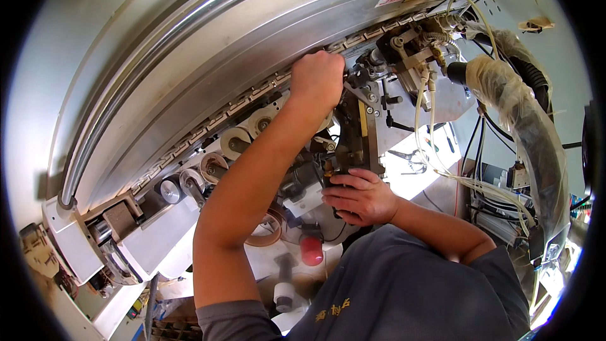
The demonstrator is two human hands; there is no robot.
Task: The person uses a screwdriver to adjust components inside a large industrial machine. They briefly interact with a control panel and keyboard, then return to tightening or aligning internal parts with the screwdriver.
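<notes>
Steel machine (pixel 208 57) being adjusted: left hand (pixel 317 77) clenched at the chain track (pixel 252 93), right hand (pixel 358 196) fingers gripping the bracket (pixel 360 145) just above; steady bracing comes next

A row of rollers (pixel 235 142) is set below the chain track (pixel 265 91); hoses (pixel 429 126) are hung at the right.

The white machine bed (pixel 161 237) carries a row of rollers (pixel 235 142), a red knob (pixel 311 250) and a tape ring (pixel 268 230).
</notes>
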